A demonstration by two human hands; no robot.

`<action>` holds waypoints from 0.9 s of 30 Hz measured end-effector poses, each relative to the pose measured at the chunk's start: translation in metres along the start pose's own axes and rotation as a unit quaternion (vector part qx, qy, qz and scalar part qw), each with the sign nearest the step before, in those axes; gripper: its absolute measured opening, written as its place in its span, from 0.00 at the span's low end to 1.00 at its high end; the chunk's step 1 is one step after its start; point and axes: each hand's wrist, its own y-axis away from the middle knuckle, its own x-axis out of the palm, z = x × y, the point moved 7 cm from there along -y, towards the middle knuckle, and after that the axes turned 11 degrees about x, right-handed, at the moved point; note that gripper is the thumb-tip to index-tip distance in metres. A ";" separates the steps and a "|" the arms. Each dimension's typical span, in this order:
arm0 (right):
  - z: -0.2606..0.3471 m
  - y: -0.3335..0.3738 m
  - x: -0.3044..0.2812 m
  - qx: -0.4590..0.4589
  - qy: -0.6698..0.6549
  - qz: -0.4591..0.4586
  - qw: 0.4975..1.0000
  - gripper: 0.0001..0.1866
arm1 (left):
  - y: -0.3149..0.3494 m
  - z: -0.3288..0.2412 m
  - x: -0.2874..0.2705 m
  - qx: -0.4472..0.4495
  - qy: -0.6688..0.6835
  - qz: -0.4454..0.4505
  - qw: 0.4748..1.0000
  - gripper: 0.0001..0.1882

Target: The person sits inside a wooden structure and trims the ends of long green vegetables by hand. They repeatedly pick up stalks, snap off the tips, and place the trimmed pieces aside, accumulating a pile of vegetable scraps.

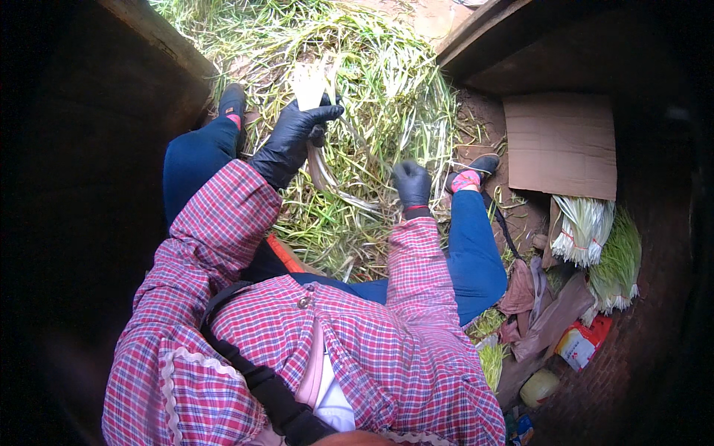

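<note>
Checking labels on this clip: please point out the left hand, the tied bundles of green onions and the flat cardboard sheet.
left hand (291, 141): head view, back of the black glove.
tied bundles of green onions (584, 230): head view, white stalk ends.
flat cardboard sheet (561, 145): head view, its bare middle.

Pale leek stalk (311, 88) upright in left hand (294, 137), above green pile.
</note>
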 end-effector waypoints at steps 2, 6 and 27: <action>-0.013 -0.002 -0.018 0.100 0.146 -0.043 0.983 0.18 | -0.001 -0.006 -0.003 0.015 -0.012 -0.005 1.000 0.13; 0.059 0.021 -0.002 -0.136 -0.133 0.071 0.979 0.10 | 0.008 0.004 0.009 -0.013 -0.032 0.027 0.999 0.13; 0.057 0.008 -0.050 -0.022 -0.580 0.073 0.811 0.08 | -0.004 0.014 -0.023 -0.028 -0.075 0.040 0.996 0.17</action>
